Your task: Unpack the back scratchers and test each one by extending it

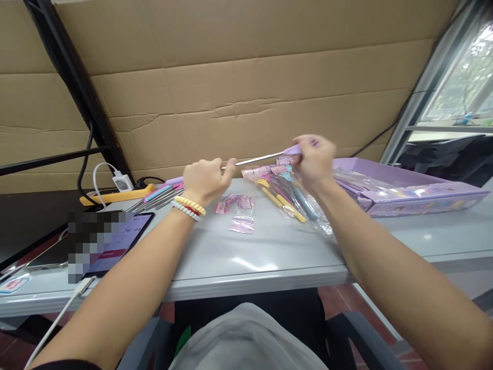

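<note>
A telescopic back scratcher [260, 159] with a thin metal rod and light-purple ends is stretched out between my hands above the table. My left hand [206, 180] is closed around the rod near its purple grip, which sticks out to the left. My right hand [316, 160] is closed on the other purple end, hiding most of it. Below lie several bagged back scratchers [287, 200] with yellow and blue handles and pink header cards. Small pink cards [233, 201] and a little clear packet [242, 225] rest between my arms. Unbagged scratchers [159, 192] lie left of my left hand.
A purple open box [416, 199] holding clear plastic stands at right. On the left are a tablet [129, 234], a yellow-orange bar [117, 195] and a white charger [122, 181] with cables. A cardboard wall [246, 87] closes off the back of the table [262, 267].
</note>
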Available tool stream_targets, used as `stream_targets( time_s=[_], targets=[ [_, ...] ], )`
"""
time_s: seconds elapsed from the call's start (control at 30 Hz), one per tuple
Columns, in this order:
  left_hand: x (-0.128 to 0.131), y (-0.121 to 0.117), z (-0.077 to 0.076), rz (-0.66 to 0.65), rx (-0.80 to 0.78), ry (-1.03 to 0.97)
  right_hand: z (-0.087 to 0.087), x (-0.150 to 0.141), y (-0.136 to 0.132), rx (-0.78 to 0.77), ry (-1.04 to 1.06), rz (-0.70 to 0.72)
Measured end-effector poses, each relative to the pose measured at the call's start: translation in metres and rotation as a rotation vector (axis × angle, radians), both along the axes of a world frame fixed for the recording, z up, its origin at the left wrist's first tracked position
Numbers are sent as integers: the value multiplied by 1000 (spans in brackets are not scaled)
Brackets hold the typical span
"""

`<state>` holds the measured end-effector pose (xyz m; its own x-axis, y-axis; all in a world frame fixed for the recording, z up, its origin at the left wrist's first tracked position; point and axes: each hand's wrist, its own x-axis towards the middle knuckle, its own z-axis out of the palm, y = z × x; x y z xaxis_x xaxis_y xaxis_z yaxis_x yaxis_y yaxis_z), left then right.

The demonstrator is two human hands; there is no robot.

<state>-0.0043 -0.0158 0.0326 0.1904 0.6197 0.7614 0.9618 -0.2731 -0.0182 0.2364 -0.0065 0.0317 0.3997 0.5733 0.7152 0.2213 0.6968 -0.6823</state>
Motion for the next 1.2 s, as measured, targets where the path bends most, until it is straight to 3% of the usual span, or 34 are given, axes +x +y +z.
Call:
stream_targets(
  time_s=[0.07,0.1,0.2,0.3,0.4,0.5,0.67,0.97,1.2],
  targets=[
    [12,-10,-1,-39,-21,8,-6,-39,-15,-113,-73,316],
    [15,-14,-2,-55,-29,7,-8,-52,-22,-129,-79,398],
    [17,-18,-2,-85,-46,-3,-12,-67,-30,-127,-20,478],
    [12,-11,0,-115,-36,9,-12,-62,-22,-168,50,489],
    [-3,2,3,-131,-30,52,-8,-47,-12,-177,146,393],
    [-24,17,3,-18,-83,74,-2,-28,-8,-162,200,301],
    [-43,26,2,190,-195,57,-2,-15,-9,-232,110,340],
    [9,-8,-2,85,-214,77,-16,-61,-21,-137,-19,392],
    [17,-16,-6,86,-273,36,-15,-55,-21,-100,-15,358]
  ],
)
